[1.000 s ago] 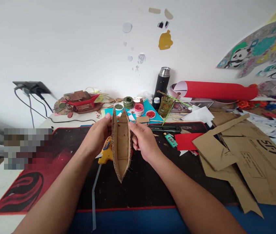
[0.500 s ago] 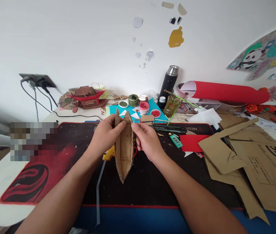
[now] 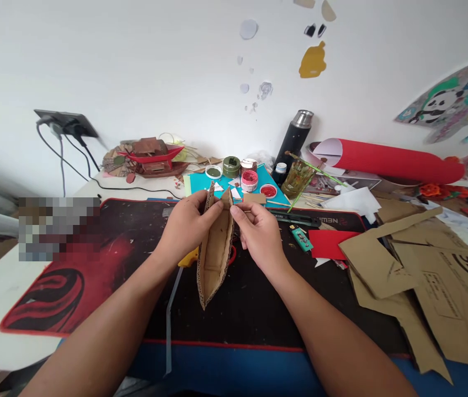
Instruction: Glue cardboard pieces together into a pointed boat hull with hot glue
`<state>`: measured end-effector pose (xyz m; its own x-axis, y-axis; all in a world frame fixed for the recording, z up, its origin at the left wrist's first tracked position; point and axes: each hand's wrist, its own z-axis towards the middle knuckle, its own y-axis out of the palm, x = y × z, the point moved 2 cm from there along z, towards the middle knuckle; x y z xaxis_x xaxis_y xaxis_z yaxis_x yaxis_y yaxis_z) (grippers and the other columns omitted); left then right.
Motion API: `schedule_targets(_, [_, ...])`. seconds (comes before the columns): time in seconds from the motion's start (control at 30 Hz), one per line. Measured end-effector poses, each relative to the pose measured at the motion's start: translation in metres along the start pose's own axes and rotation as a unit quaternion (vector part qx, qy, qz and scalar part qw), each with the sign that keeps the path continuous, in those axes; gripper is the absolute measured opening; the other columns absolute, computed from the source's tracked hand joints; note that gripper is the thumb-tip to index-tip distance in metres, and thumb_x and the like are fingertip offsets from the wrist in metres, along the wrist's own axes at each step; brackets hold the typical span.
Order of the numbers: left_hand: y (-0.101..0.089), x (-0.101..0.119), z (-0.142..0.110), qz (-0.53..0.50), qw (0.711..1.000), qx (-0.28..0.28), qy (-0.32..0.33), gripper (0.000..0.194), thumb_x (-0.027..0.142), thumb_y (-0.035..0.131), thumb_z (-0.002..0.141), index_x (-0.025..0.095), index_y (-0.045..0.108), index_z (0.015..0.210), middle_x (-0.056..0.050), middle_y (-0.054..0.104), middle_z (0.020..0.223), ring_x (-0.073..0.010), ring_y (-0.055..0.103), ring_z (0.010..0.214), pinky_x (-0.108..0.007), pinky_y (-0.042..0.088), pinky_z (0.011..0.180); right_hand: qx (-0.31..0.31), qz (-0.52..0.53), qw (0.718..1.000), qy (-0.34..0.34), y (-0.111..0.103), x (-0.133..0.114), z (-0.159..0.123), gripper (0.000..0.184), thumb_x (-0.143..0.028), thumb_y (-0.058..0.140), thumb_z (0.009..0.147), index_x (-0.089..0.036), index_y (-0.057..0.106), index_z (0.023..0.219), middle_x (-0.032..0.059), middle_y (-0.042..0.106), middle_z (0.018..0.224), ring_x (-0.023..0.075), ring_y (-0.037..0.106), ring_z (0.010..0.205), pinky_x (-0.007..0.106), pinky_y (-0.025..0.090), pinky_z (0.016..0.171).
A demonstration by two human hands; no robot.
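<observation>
A boat-shaped cardboard hull point(image 3: 216, 259) is held up over the dark desk mat point(image 3: 267, 309), its pointed end toward me and its hollow side facing up. My left hand point(image 3: 190, 220) grips the far left wall, thumb inside the hull and fingers behind. Pinching the far right wall is my right hand point(image 3: 258, 229), with thumb and forefinger on the rim. Partly hidden behind the hull lies a yellow glue gun point(image 3: 188, 258) with a pale strip below it. A bit of a red ring-shaped handle point(image 3: 233, 255) shows to the hull's right.
Paint jars point(image 3: 231, 166) stand on blue paper at the back, near a black thermos point(image 3: 294, 138) and a glass jar of brushes point(image 3: 296, 179). Cardboard sheets point(image 3: 436, 292) are piled at right beside red paper point(image 3: 328, 244). A box cutter point(image 3: 292, 219) lies behind my right hand. A model boat point(image 3: 151, 157) sits back left.
The hull's near tip has swung slightly left while its far end has shifted right, so it tilts more. Both hands keep their hold, and the camera view has turned a little left.
</observation>
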<state>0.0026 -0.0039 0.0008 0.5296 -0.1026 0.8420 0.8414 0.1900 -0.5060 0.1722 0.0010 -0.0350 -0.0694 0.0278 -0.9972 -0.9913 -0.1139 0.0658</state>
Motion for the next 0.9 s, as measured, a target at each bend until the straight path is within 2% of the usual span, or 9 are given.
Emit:
schedule_targets(0.17, [0.0029,-0.0015,-0.0007,-0.010,1.000,0.004,0.006,0.015,0.034,0.070,0.094,0.022,0.070,0.086,0.000,0.069,0.078,-0.0212,0.057,0.073,-0.033,0.036,0.068,0.009,0.016,1.000,0.005,-0.0001,0.0025,0.0009,0.042,-0.063,0.081,0.089,-0.023,0.072,0.095,-0.0088,0.049,0.054,0.0105,0.041,0.039,0.026,0.031,0.039])
schedule_targets(0.47, [0.0064,-0.0001,-0.0007,-0.016,1.000,0.003,-0.004,0.017,0.037,0.069,0.096,0.021,0.073,0.088,-0.002,0.074,0.081,-0.0230,0.060,0.075,-0.034,0.039,0.070,0.016,0.017,1.000,-0.005,0.0004,0.0024,0.0012,0.036,-0.057,0.081,0.090,-0.022,0.072,0.092,-0.0083,0.050,0.053,0.0102,0.040,0.038,0.026,0.029,0.038])
schedule_targets(0.9, [0.0069,0.0031,-0.0036,0.026,1.000,0.014,0.002,0.023,0.039,0.064,0.094,0.023,0.061,0.077,0.001,0.064,0.072,-0.0203,0.054,0.070,-0.034,0.036,0.068,0.018,0.043,0.999,-0.001,0.0009,0.0025,0.0027,0.037,-0.055,0.086,0.085,-0.021,0.072,0.090,-0.0104,0.047,0.049,0.0084,0.039,0.035,0.023,0.028,0.036])
